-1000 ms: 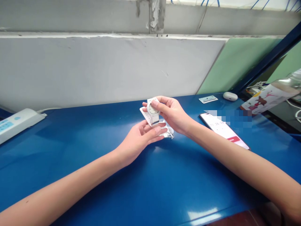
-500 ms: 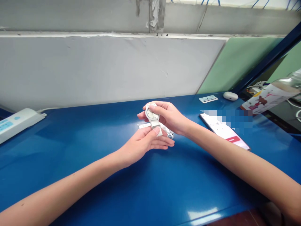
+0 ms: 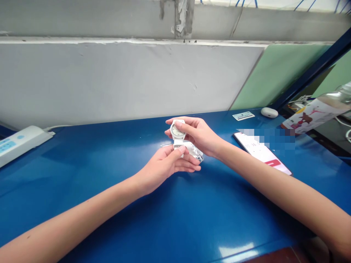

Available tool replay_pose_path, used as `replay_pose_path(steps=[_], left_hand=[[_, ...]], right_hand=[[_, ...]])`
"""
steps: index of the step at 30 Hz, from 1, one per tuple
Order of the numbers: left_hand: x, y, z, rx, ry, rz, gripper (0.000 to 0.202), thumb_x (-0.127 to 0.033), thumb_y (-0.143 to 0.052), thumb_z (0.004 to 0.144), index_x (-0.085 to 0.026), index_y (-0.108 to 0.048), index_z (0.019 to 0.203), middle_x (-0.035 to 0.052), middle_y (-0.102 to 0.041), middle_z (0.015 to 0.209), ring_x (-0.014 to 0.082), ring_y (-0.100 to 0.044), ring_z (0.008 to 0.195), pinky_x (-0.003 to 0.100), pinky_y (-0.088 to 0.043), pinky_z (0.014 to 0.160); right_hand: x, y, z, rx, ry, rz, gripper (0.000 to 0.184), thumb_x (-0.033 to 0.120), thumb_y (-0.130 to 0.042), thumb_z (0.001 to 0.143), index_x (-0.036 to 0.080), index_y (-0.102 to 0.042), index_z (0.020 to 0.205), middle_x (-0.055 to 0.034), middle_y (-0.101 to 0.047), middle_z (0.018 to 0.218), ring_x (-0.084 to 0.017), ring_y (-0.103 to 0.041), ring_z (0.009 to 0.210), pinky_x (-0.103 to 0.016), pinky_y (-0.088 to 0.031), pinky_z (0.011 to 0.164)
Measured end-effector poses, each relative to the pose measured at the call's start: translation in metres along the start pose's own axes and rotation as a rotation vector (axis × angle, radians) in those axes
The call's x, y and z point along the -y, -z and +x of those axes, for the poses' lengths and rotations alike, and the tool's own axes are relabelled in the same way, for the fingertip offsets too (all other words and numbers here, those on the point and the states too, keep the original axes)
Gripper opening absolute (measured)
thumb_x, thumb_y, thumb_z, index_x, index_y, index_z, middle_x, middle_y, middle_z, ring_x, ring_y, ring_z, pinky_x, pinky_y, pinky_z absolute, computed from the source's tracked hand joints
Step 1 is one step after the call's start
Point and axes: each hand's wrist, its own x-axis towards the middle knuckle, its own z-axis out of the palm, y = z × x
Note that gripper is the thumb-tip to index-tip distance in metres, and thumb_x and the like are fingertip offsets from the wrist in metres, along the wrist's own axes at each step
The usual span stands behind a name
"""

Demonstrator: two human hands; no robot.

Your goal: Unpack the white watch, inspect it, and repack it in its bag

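From the head camera, my right hand (image 3: 199,136) is closed around a small white wristwatch (image 3: 177,130), thumb across the edge of the dial and fingers curled behind the case. The watch is held just above the blue table (image 3: 192,219), near its middle, dial turned towards me. My left hand (image 3: 167,165) comes up from 7 o'clock, palm half open. Its thumb and forefinger are pinched on the lower strap (image 3: 179,145) just under the case, and the other fingers are spread loosely below.

Just beside the watch, at 4 o'clock, a crumpled silvery wrapper (image 3: 196,153) lies on the table, partly hidden by my fingers. A phone (image 3: 261,152) with a lit screen lies well apart at 3 o'clock. Farther back at 2 o'clock are a small card (image 3: 243,115) and a white earbud case (image 3: 268,112). A white power strip (image 3: 19,140) sits at the far 9 o'clock edge.

I judge the watch to be light, with a stiff case and a floppy strap that will dangle if let go. The glass looks easy to smudge or scratch, so the case rim and the strap near the lugs are the places to grip.
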Motion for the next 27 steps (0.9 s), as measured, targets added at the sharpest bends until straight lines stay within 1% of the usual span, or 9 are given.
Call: replay_pose_path(steps=[2,4,6,9,11,15,17,24,27], left_hand=[[-0.001,-0.001,-0.001,0.012,0.006,0.009,0.031,-0.044,-0.071,0.089,-0.013,-0.067,0.089,0.0101,-0.077,0.088,0.0239,-0.075,0.084,0.036,-0.057,0.083],[-0.001,-0.003,-0.003,0.025,0.015,0.019,0.033,-0.045,-0.072,0.088,-0.012,-0.067,0.091,0.0112,-0.077,0.09,0.0245,-0.075,0.085,0.036,-0.057,0.083],[-0.001,-0.004,-0.004,0.033,0.03,0.032,0.034,-0.044,-0.071,0.088,-0.012,-0.067,0.093,0.0135,-0.077,0.093,0.0263,-0.075,0.087,0.039,-0.057,0.084],[0.001,-0.005,-0.005,0.042,0.066,0.042,0.035,-0.044,-0.071,0.088,-0.011,-0.068,0.097,0.0168,-0.076,0.099,0.03,-0.075,0.092,0.043,-0.056,0.087],[0.004,-0.005,-0.005,0.031,0.084,0.039,0.035,-0.045,-0.07,0.089,-0.011,-0.068,0.099,0.0181,-0.076,0.101,0.0315,-0.074,0.096,0.044,-0.056,0.089],[0.008,-0.004,-0.003,-0.026,0.101,0.033,0.032,-0.041,-0.065,0.093,-0.01,-0.069,0.101,0.0194,-0.076,0.105,0.0323,-0.073,0.101,0.046,-0.054,0.094],[0.008,-0.003,-0.003,-0.032,0.104,0.025,0.031,-0.04,-0.063,0.095,-0.01,-0.069,0.102,0.0194,-0.075,0.106,0.032,-0.073,0.103,0.046,-0.054,0.095],[0.006,-0.003,-0.004,0.036,0.12,-0.058,0.034,-0.04,-0.06,0.097,-0.008,-0.069,0.104,0.0212,-0.075,0.108,0.0324,-0.072,0.105,0.046,-0.053,0.097],[0.006,-0.003,-0.004,0.035,0.137,-0.064,0.035,-0.041,-0.059,0.098,-0.008,-0.069,0.104,0.0215,-0.075,0.108,0.0327,-0.072,0.105,0.048,-0.052,0.098]], right_hand=[[0.0,0.0,0.0,-0.001,-0.008,0.011,0.026,0.042,-0.073,0.085,0.023,-0.076,0.103,-0.0037,-0.078,0.09,-0.017,-0.071,0.08,-0.027,-0.057,0.07],[0.0,-0.001,-0.001,0.026,-0.024,0.045,0.024,0.041,-0.071,0.087,0.022,-0.076,0.102,-0.0043,-0.078,0.091,-0.018,-0.071,0.084,-0.028,-0.057,0.072],[0.001,-0.002,-0.001,0.09,-0.041,0.114,0.025,0.04,-0.065,0.091,0.021,-0.075,0.103,-0.0056,-0.078,0.098,-0.019,-0.071,0.093,-0.03,-0.057,0.08],[0.006,-0.005,-0.001,0.188,-0.092,0.223,0.034,0.046,-0.056,0.096,0.02,-0.074,0.108,-0.0078,-0.077,0.109,-0.021,-0.07,0.104,-0.034,-0.053,0.096],[0.01,-0.006,-0.001,0.217,-0.135,0.264,0.039,0.05,-0.053,0.096,0.019,-0.073,0.109,-0.0088,-0.076,0.112,-0.022,-0.07,0.106,-0.036,-0.051,0.1],[0.013,-0.007,-0.001,0.227,-0.166,0.292,0.044,0.053,-0.048,0.097,0.019,-0.073,0.109,-0.0095,-0.076,0.115,-0.022,-0.07,0.107,-0.035,-0.051,0.1],[0.013,-0.006,-0.001,0.229,-0.162,0.306,0.045,0.053,-0.046,0.098,0.018,-0.073,0.109,-0.0093,-0.075,0.115,-0.022,-0.07,0.107,-0.035,-0.051,0.099],[0.011,-0.004,0.001,0.192,-0.211,0.346,0.048,0.051,-0.039,0.101,0.016,-0.072,0.108,-0.0116,-0.076,0.114,-0.022,-0.071,0.105,-0.038,-0.052,0.099],[0.011,-0.003,0.002,0.181,-0.228,0.346,0.05,0.052,-0.039,0.101,0.015,-0.072,0.107,-0.0127,-0.075,0.116,-0.023,-0.07,0.107,-0.039,-0.051,0.1]])
